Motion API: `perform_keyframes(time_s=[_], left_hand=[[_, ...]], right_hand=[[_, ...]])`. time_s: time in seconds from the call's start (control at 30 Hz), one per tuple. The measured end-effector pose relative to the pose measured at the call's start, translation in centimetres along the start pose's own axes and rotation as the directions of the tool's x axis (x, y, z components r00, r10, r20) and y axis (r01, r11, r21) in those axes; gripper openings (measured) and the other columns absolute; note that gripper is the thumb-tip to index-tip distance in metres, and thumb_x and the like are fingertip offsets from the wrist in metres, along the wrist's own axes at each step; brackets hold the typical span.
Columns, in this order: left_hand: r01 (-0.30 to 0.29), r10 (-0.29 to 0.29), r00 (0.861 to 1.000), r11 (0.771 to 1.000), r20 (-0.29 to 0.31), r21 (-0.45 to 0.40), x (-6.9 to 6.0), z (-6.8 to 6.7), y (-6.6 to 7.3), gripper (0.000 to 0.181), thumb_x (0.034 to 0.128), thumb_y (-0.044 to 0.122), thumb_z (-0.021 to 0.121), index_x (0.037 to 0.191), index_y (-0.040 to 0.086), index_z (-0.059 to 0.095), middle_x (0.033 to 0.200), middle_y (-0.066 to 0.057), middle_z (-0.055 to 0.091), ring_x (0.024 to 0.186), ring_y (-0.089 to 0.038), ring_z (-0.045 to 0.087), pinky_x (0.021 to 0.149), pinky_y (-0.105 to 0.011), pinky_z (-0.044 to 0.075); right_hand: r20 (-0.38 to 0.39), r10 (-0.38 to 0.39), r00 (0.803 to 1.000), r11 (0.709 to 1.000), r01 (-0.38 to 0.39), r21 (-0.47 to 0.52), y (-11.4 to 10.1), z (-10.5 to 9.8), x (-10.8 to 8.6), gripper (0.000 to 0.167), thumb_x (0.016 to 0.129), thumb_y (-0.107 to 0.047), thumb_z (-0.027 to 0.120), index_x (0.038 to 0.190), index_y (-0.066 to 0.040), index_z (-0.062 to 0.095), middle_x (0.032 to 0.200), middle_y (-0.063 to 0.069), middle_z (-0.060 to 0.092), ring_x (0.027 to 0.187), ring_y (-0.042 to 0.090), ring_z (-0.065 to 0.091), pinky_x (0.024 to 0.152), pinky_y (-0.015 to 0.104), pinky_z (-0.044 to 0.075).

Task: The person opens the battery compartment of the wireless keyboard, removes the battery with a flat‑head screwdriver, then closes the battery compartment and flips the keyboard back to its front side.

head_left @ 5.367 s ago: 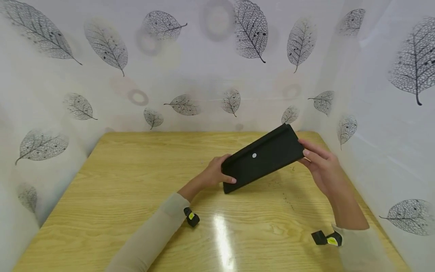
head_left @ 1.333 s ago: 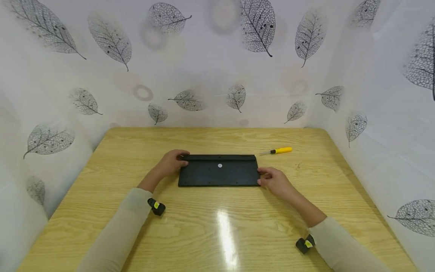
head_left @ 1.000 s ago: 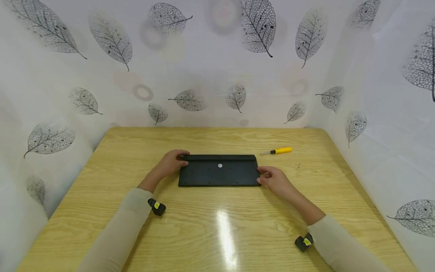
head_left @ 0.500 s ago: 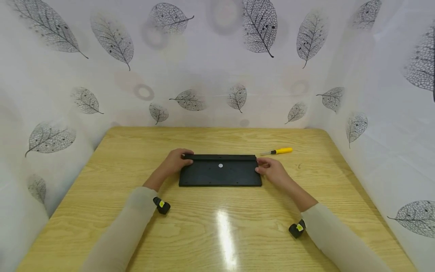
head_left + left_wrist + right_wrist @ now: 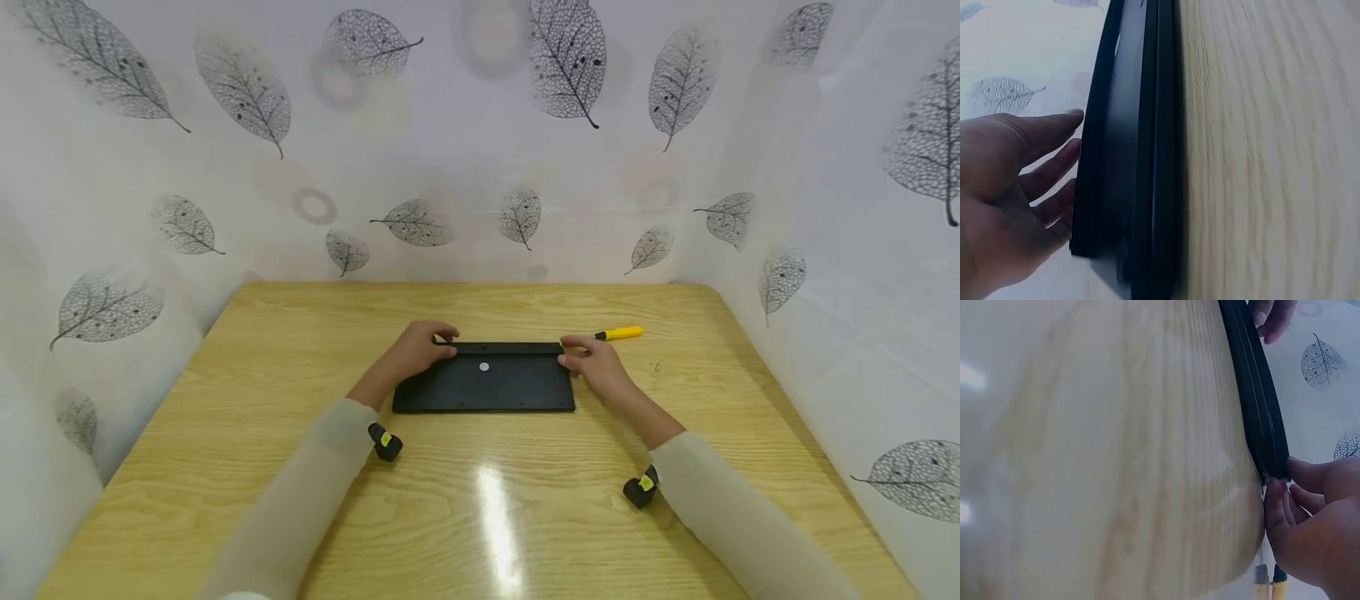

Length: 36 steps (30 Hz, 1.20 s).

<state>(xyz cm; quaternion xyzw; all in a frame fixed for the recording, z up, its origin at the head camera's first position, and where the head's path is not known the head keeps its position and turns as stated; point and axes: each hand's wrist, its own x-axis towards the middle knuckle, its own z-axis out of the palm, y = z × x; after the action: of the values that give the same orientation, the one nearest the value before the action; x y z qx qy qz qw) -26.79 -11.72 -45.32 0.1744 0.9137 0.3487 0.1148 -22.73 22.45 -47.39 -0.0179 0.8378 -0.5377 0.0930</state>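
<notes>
A flat black rectangular device (image 5: 510, 387), with a raised bar along its far edge and a small white round sticker, lies on the table. My left hand (image 5: 414, 348) has its thumb and fingers around the raised bar, left of the sticker; in the left wrist view the left hand (image 5: 1016, 187) is at the black bar (image 5: 1125, 137). At the far right corner, my right hand (image 5: 603, 371) pinches the bar's end. The right wrist view has the right hand (image 5: 1322, 512) with its thumb at the end of the black device (image 5: 1260, 406).
A yellow-handled screwdriver (image 5: 624, 332) lies beyond my right hand, its shaft partly hidden by the fingers. The wooden table (image 5: 300, 517) reaches back to a curtain (image 5: 450, 150) with a leaf print, which also hangs along both sides.
My left hand has slid right along the far bar from the left corner. My right hand has moved up the right edge to the far corner. Earlier, both hands held the device raised and tilted.
</notes>
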Motion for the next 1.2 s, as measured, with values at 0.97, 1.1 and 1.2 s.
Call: perform_keyframes(time_s=[0.97, 1.1, 1.2], left_hand=[[-0.119, 0.104, 0.987, 0.985, 0.121, 0.124, 4.3, 4.8, 5.5, 0.03, 0.0973, 0.025, 0.069, 0.126, 0.016, 0.07, 0.122, -0.005, 0.069, 0.113, -0.022, 0.063, 0.098, -0.041, 0.051], [-0.132, 0.114, 0.986, 0.981, 0.124, 0.144, 5.2, 5.8, 6.3, 0.03, 0.097, 0.027, 0.07, 0.125, 0.018, 0.071, 0.12, -0.003, 0.07, 0.113, -0.019, 0.064, 0.098, -0.039, 0.051], [-0.145, 0.126, 0.984, 0.977, 0.126, 0.155, 5.7, 6.3, 6.9, 0.03, 0.0968, 0.027, 0.07, 0.126, 0.018, 0.071, 0.12, -0.002, 0.07, 0.114, -0.019, 0.063, 0.099, -0.039, 0.05]], right_hand=[[-0.076, 0.023, 0.997, 0.998, -0.018, 0.062, 0.5, 1.3, 0.2, 0.039, 0.097, -0.015, 0.069, 0.135, -0.009, 0.064, 0.127, 0.016, 0.059, 0.092, 0.02, 0.059, 0.076, 0.025, 0.052], [-0.076, 0.025, 0.997, 0.998, -0.021, 0.054, 0.5, 1.4, 0.4, 0.038, 0.097, -0.014, 0.068, 0.135, -0.009, 0.064, 0.125, 0.015, 0.06, 0.092, 0.02, 0.059, 0.076, 0.025, 0.052], [-0.08, 0.02, 0.997, 0.999, -0.016, 0.044, 0.4, 1.4, 0.4, 0.037, 0.097, -0.014, 0.068, 0.134, -0.008, 0.064, 0.12, 0.015, 0.061, 0.09, 0.02, 0.057, 0.074, 0.026, 0.05]])
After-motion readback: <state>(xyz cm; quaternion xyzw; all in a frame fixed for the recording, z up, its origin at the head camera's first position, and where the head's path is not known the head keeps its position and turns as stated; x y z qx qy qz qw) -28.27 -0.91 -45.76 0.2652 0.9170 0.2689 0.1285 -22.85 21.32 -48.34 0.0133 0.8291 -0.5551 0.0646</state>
